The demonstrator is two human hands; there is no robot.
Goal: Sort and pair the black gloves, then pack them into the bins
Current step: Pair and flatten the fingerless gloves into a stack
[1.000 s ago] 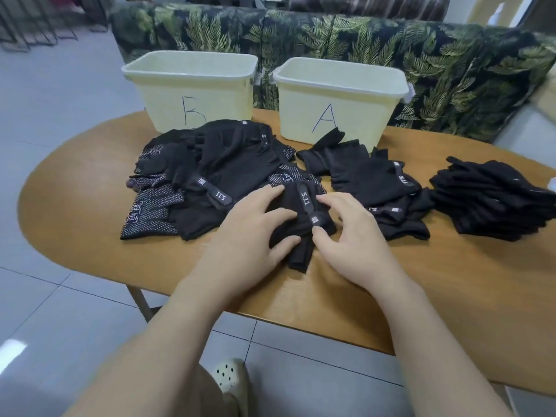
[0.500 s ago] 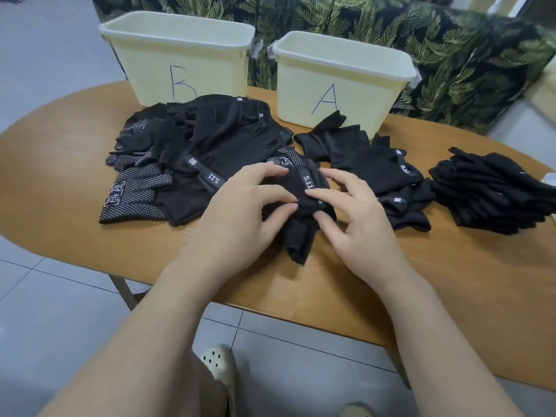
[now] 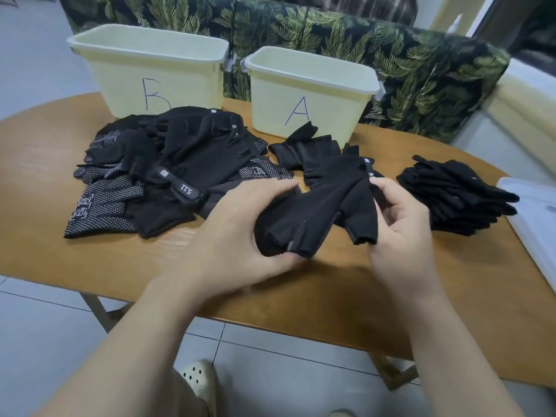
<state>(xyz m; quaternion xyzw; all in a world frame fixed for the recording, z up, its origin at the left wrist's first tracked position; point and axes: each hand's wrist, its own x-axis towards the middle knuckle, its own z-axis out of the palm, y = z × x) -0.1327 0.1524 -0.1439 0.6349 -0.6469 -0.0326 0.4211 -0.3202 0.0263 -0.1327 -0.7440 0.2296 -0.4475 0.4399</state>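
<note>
a: what have the hands got?
b: both are on one fingerless black glove (image 3: 323,212), lifted just above the wooden table (image 3: 180,266). the left hand (image 3: 237,236) has its fingers curled round the glove's left edge, thumb underneath near the stubby finger openings. the right hand (image 3: 400,233) pinches the right edge — fingers bent, thumb by the cuff.
a: and the rest of the gloves?
b: a loose heap (image 3: 156,176) lies to the left, some dotted with white grip, one strap reading 5.11. a smaller pile (image 3: 313,152) sits behind the held glove, and a neat stack (image 3: 457,194) lies to the right.
a: the bins?
b: two pale yellow ones at the far edge — bin b (image 3: 150,70) on the left, bin a (image 3: 310,88) on the right. i can't see inside either.
</note>
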